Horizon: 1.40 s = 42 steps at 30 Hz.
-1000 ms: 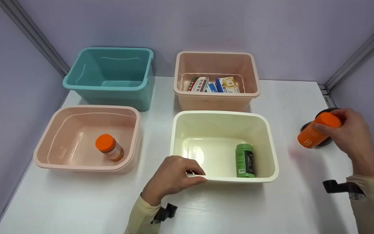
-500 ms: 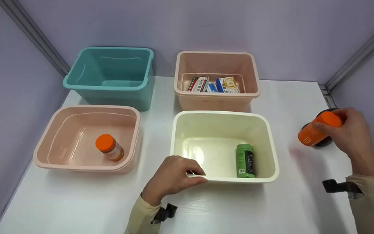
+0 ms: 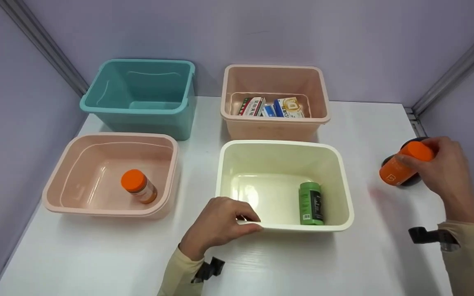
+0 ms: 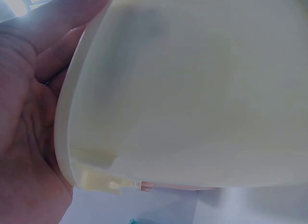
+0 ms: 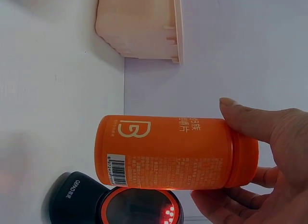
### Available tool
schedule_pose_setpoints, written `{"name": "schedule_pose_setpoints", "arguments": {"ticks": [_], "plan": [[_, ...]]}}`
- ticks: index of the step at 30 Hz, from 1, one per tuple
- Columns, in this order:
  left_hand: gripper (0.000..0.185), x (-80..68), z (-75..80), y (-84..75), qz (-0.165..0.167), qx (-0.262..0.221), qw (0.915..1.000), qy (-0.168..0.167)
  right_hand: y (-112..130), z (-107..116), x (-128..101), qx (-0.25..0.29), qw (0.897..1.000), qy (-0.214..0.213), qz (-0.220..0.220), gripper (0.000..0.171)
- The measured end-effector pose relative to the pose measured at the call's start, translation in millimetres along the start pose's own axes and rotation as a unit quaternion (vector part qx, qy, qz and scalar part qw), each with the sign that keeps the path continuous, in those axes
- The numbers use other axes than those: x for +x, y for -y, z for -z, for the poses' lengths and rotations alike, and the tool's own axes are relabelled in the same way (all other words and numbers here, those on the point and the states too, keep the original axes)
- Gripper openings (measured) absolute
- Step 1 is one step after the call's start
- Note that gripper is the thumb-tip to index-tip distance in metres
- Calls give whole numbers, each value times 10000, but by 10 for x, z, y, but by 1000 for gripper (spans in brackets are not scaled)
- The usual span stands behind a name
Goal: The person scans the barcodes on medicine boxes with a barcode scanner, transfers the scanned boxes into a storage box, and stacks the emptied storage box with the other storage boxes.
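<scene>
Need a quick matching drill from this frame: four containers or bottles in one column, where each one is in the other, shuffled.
Things:
1. green plastic bottle
2. orange-capped bottle standing upright
3. all-orange plastic bottle with a B on its label
4. small medicine boxes

Places:
A. in the far pink plastic bin
B. held in the right hand over a black scanner
C. lying in the cream plastic bin, whose near rim the left hand grips
D. in the near pink plastic bin

Pairs: 1-C, 2-D, 3-B, 4-A
</scene>
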<state>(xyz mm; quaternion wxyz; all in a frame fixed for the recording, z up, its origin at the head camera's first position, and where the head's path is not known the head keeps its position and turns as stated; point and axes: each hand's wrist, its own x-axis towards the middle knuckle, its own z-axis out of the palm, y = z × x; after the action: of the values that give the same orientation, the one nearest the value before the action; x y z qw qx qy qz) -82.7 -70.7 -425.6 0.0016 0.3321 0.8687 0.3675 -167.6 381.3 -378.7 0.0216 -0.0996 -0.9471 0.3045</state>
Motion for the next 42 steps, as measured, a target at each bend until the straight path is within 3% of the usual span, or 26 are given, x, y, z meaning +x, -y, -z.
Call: {"name": "schedule_pose_setpoints", "arguments": {"ticks": [8,15,19,42], "plan": [[9,1,-11,6,-59,52,9999,-81,9,42,18,218,9988,248,358,79],[9,1,-14,11,-39,-15,9999,-100,-13,97,34,353,9874,581,1431,60],[10,1,-10,8,-63,-31,9999,-110,-6,115,40,516,9797,709,1803,56],[8,-2,-5,-2,11,-62,10000,-74,72,219,-28,562,9813,707,1700,57]]}}
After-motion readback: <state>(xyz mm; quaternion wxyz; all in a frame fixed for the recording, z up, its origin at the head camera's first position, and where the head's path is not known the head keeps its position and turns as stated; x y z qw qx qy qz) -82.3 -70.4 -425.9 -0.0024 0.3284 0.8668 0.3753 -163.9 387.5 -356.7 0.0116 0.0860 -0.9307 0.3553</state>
